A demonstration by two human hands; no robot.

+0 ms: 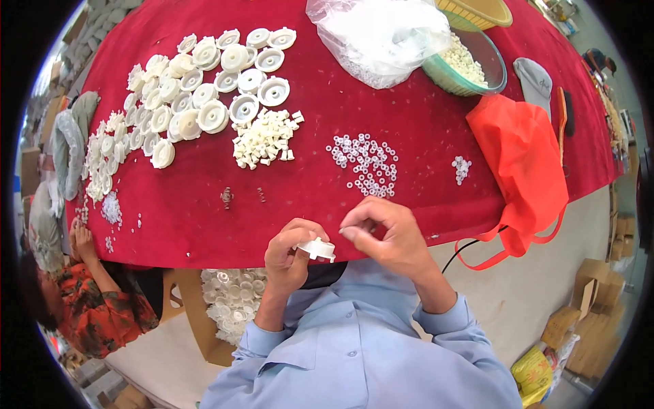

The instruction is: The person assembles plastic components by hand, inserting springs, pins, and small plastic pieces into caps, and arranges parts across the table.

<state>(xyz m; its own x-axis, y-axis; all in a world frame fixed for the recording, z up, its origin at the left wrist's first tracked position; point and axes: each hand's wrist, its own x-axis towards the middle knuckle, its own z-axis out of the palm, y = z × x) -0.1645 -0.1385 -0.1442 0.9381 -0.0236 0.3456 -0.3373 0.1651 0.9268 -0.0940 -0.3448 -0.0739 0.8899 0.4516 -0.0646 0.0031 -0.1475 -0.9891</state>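
Just off the table's front edge, my left hand (289,255) is closed around a round white plastic part (317,249), tilted with its side toward me. A little to the right and apart from it, my right hand (388,235) has thumb and forefinger pinched together; whatever lies between the tips is too small to make out. On the red cloth ahead are a scatter of small white rings (368,163), a heap of cream plastic pieces (266,138) and many round white plastic parts (204,95). Two small springs (227,198) lie left of my hands.
A clear plastic bag (378,41) and a green bowl (497,68) of small pieces stand at the back. An orange-red cloth bag (518,170) hangs over the right edge. Below left, a cardboard box (197,320) holds clear parts. Another person's hand (83,244) works at the far left.
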